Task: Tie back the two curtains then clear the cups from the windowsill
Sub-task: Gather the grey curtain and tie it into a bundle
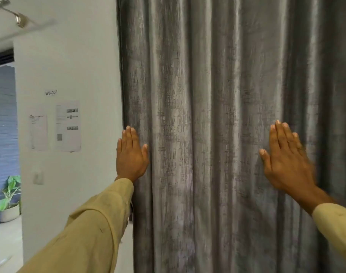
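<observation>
Closed grey curtain [217, 115] blocks ahead; white wall [69, 66] bounds its left edge

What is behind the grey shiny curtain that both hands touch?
Nothing behind it shows: the grey shiny fabric curtain hangs closed, covering everything. The left hand and right hand lie flat on its front.

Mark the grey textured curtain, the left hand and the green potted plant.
Grey textured fabric curtain [207, 85]: head view, on a middle fold, upper half.
Left hand [131, 156]: head view, on the back of the hand, flat at the curtain's left edge.
Green leafy plant in a white pot [11, 184]: head view, on a leaf.
</observation>
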